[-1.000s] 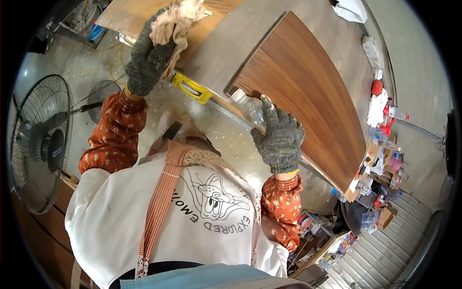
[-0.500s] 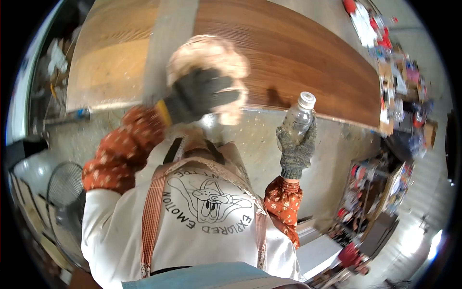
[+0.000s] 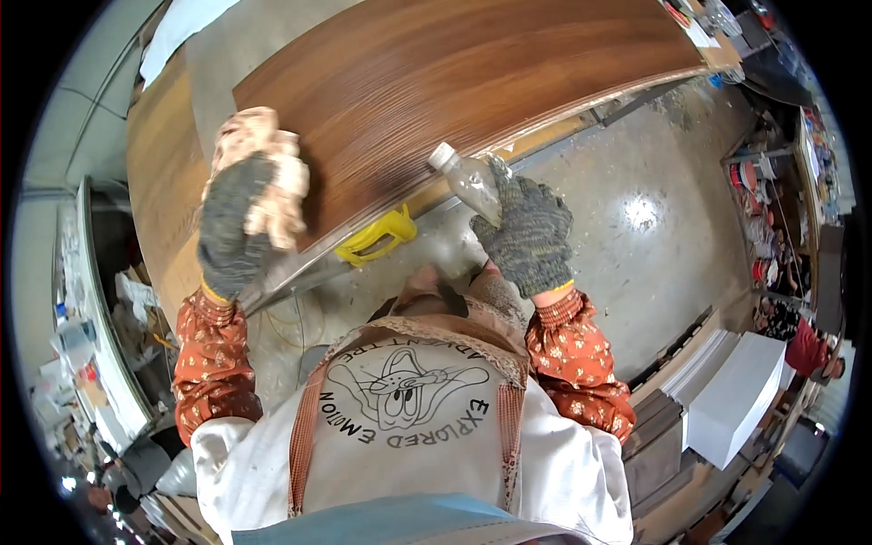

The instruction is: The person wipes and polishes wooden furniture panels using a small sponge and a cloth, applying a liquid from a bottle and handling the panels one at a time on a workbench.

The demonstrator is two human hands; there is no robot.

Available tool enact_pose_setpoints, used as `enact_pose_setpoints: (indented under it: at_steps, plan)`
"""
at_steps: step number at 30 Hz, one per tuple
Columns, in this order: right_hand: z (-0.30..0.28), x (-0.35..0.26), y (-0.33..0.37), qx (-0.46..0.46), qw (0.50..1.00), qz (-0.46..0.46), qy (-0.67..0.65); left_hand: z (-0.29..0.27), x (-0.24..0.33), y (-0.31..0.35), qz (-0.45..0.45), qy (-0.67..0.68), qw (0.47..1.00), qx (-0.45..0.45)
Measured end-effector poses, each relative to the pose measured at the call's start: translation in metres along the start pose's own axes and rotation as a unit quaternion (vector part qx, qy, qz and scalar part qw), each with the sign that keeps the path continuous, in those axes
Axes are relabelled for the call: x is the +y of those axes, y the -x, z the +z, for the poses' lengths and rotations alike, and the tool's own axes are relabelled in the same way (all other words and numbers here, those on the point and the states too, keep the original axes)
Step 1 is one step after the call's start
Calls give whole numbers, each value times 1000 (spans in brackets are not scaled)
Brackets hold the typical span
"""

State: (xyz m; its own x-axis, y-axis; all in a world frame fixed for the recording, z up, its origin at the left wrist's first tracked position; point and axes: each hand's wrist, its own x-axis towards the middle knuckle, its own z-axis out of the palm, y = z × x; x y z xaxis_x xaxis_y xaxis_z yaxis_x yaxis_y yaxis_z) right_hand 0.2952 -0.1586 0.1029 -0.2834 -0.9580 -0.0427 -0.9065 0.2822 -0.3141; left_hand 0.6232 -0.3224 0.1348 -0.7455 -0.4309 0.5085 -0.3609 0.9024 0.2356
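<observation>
Now the left hand (image 3: pixel 232 222) grips a bunched cloth (image 3: pixel 247 136), brown panel (image 3: pixel 454 91) to its right; the right hand (image 3: pixel 530 234) clasps a clear bottle (image 3: pixel 474 186). Best spread that cloth flatter.

Wood-grained panel (image 3: pixel 472 77), glossy plastic bottle (image 3: pixel 475 188), cloth rag (image 3: pixel 283 189)

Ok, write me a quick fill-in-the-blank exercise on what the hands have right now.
1. The left hand holds a pale, bunched-up ____.
2. The right hand grips a clear, capped plastic ____.
3. The wood-grain panel is coloured ____.
4. The handle-shaped object by the panel's near edge is coloured ____.

Missing words: cloth; bottle; brown; yellow.
</observation>
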Motion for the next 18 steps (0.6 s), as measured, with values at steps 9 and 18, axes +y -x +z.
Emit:
enact_pose_setpoints:
  at_steps: [9, 18]
  plan:
    - [-31, 70, -24, 46, 989, 82, 113, 98, 25, -38, 133, -130, 971, -149]
    - [-29, 112, -5, 157, 966, 187, -91, 213, 36, -161, 219, -65, 968, -105]
